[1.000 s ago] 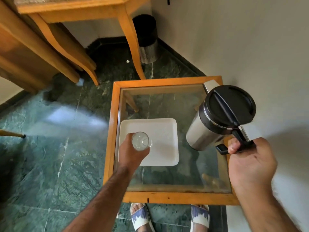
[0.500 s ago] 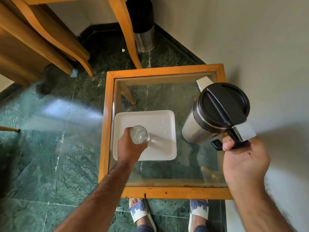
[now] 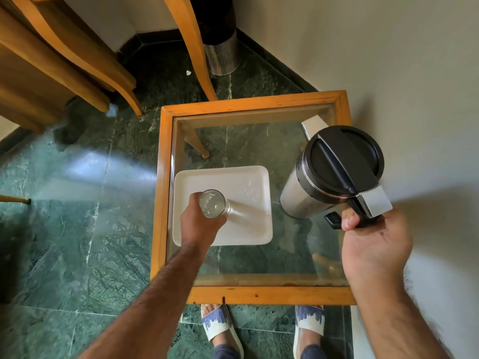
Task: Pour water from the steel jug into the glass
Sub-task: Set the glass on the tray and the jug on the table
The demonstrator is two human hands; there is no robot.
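Observation:
A clear glass (image 3: 212,203) stands upright on the white tray (image 3: 248,182), and my left hand (image 3: 201,226) is wrapped around its side. To the right, the steel jug (image 3: 298,198) with a black lid hangs above the glass tabletop, tilted slightly left. My right hand (image 3: 373,244) grips its black handle from the near side. The jug's spout points to the far side, away from the glass. No water is visible pouring.
The tray lies on a small glass-topped table with an orange wooden frame (image 3: 259,294), set against a pale wall on the right. A metal bin (image 3: 221,53) and wooden furniture legs (image 3: 191,47) stand beyond it. My sandalled feet (image 3: 220,330) are under the near edge.
The view has shifted so the table sits a little lower in frame. The jug has drifted slightly left and down toward the tray. My left hand keeps hold of the glass.

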